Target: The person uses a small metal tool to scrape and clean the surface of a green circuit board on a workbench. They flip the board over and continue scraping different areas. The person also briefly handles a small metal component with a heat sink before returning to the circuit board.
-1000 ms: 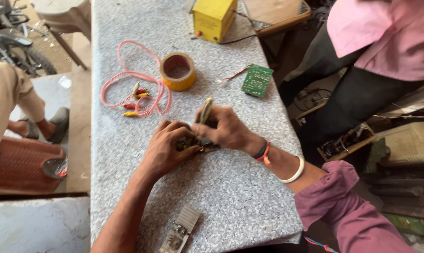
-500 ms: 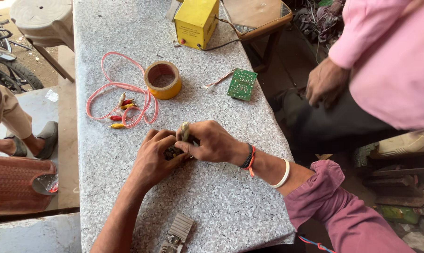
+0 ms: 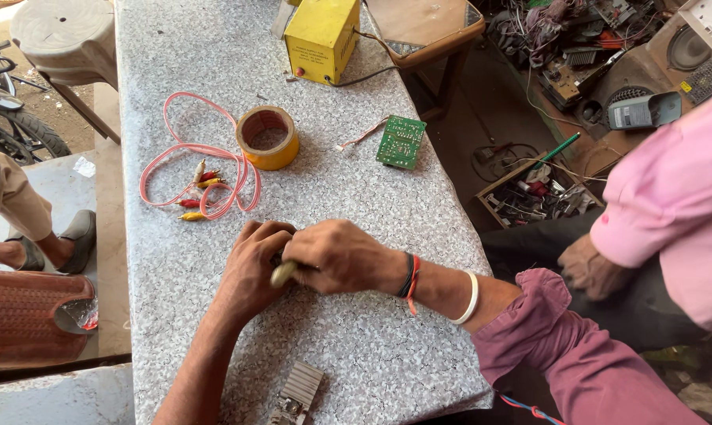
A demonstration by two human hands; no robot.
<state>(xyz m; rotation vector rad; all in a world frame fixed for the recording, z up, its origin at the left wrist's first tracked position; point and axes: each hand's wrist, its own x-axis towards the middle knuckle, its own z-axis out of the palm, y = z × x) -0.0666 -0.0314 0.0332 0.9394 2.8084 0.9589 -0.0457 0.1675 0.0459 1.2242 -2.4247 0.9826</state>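
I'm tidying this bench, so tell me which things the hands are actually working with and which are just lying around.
In hand:
left hand
right hand gripping a tool handle
small part between them, mostly hidden

Lying about:
tape roll
pink cable
green circuit board
yellow box
finned heatsink

Desk: speckled grey stone, polished smooth with a dull sheen. Beyond the grip of the right hand, a tape roll of glossy yellow-brown plastic film. Beside it, a cable in smooth pink plastic. Box: yellow painted metal, semi-matt. Circuit board: matt green. Nearer than the grip, a finned heat sink, bare grey metal.
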